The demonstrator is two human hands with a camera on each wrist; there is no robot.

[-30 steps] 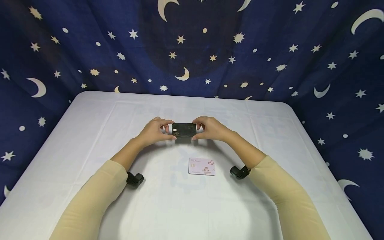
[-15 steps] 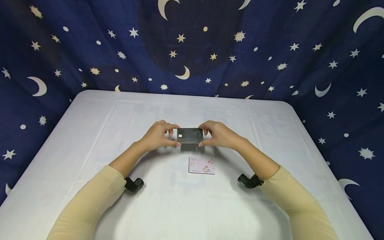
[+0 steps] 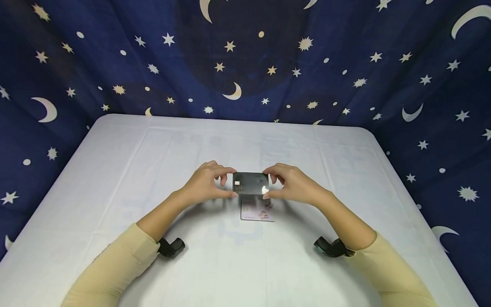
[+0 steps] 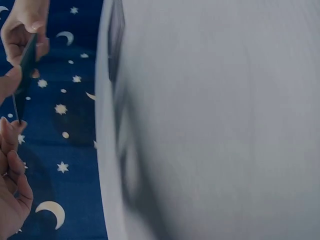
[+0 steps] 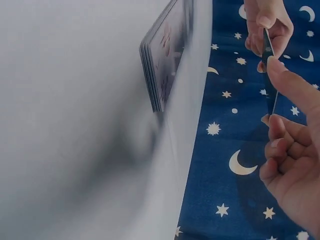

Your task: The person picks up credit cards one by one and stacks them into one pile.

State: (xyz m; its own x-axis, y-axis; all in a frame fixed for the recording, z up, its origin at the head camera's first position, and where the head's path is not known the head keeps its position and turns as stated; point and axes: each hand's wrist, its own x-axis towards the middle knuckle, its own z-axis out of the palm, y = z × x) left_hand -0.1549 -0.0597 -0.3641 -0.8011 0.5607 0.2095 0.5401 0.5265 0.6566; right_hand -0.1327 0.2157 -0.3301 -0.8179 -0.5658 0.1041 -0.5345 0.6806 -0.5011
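Observation:
A black card (image 3: 251,184) marked VIP, with a small pale chip, is held in the air by both hands. My left hand (image 3: 203,183) pinches its left edge between thumb and fingertips, and my right hand (image 3: 297,184) pinches the right edge the same way. Below it on the table, a stack of pink cards (image 3: 253,213) lies flat, its upper part covered by the black card in the head view. Several layers show along the side of the pink card stack (image 5: 165,60) in the right wrist view. Seen nearly edge-on there, the black card (image 5: 270,80) is apart from the stack.
A white cloth covers the table (image 3: 192,273), whose far edge meets a dark blue curtain (image 3: 153,76) with moons and stars. Black wrist cameras (image 3: 171,247) jut inward from both forearms, over the table. Shadows of the arms fall on the cloth.
Both hands have brought the black card nearer the person and slightly rightward, so it now overlaps the pink card stack in the head view. The stack has stayed in place.

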